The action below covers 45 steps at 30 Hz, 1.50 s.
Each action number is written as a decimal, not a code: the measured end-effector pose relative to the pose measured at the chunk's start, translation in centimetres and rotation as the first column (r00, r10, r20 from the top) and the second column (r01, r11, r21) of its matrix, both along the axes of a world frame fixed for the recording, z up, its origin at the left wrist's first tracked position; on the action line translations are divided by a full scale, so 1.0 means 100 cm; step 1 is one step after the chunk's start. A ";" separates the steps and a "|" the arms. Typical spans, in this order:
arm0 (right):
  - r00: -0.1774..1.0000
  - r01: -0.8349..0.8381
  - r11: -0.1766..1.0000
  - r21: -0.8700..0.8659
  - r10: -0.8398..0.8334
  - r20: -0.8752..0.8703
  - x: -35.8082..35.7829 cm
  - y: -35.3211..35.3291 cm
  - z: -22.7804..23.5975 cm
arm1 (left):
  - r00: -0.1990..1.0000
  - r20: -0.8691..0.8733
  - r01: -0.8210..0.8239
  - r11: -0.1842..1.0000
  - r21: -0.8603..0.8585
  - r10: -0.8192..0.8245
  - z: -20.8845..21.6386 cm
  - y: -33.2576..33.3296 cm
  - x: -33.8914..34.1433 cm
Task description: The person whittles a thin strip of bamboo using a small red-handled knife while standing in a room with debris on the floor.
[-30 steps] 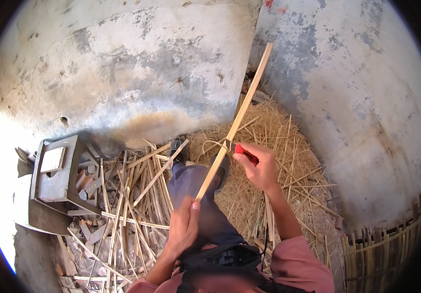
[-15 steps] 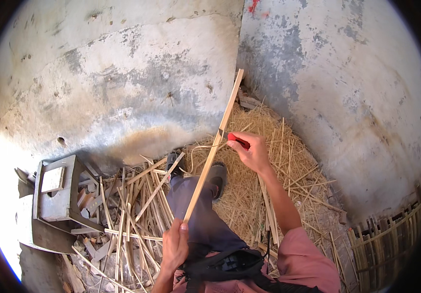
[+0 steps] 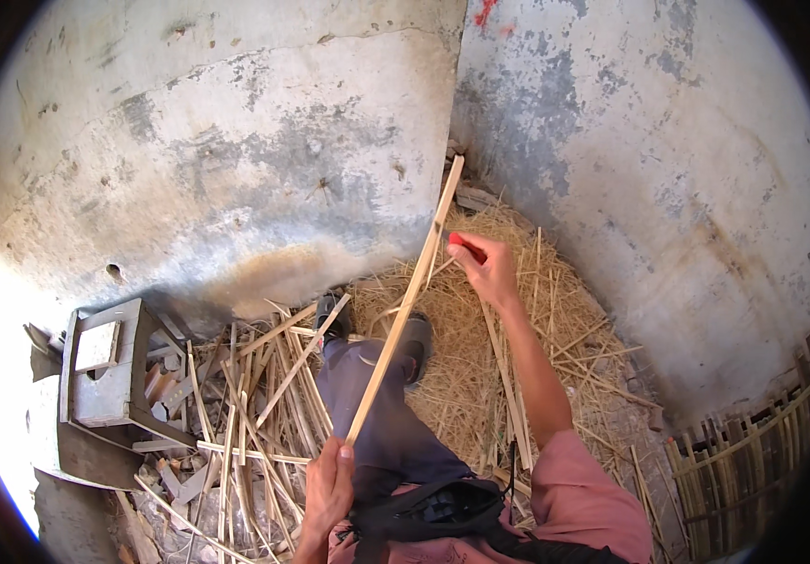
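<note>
My left hand (image 3: pixel 330 484) is closed around the near end of a long, pale bamboo strip (image 3: pixel 403 308), which slants up and away over my legs. My right hand (image 3: pixel 493 274) grips a red-handled knife (image 3: pixel 466 247). Its blade touches the strip's upper part, not far below the far tip. A thin shaving hangs from the strip just beneath the blade. Much of the knife's handle is hidden inside my fingers.
Heaped shavings (image 3: pixel 466 362) cover the floor around my shoes. Several loose strips (image 3: pixel 264 414) lie to the left, beside a grey wooden box-like piece (image 3: pixel 109 399). Worn walls (image 3: pixel 264 179) meet in the far corner. A slatted bamboo panel (image 3: pixel 748 475) stands at the lower right.
The knife and my right hand have moved farther up the strip toward its far end. The strip's near end has dropped slightly with my left hand.
</note>
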State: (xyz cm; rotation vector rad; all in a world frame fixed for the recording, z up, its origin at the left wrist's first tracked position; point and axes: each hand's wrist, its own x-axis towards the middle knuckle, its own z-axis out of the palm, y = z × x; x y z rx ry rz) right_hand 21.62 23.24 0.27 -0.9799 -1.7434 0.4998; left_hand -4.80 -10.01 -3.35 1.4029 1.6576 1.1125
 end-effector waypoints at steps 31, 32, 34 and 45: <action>0.987 -0.050 0.772 -0.634 -0.060 -0.151 0.125 -0.020 -0.092 | 0.976 -0.154 -0.139 0.986 0.089 0.151 -0.034 0.012 -0.045; 0.973 -0.067 0.793 -0.605 -0.081 -0.215 0.116 -0.025 -0.081 | 0.979 -0.149 -0.129 0.987 0.093 0.142 -0.035 0.014 -0.042; 0.931 -0.104 0.834 -0.542 -0.111 -0.348 0.094 -0.026 -0.061 | 0.982 -0.141 -0.113 0.990 0.085 0.124 -0.036 0.014 -0.040; 0.931 0.059 0.910 -0.410 -0.198 -0.305 0.032 -0.011 -0.034 | 0.986 -0.137 -0.090 0.995 0.040 0.095 -0.041 0.010 -0.030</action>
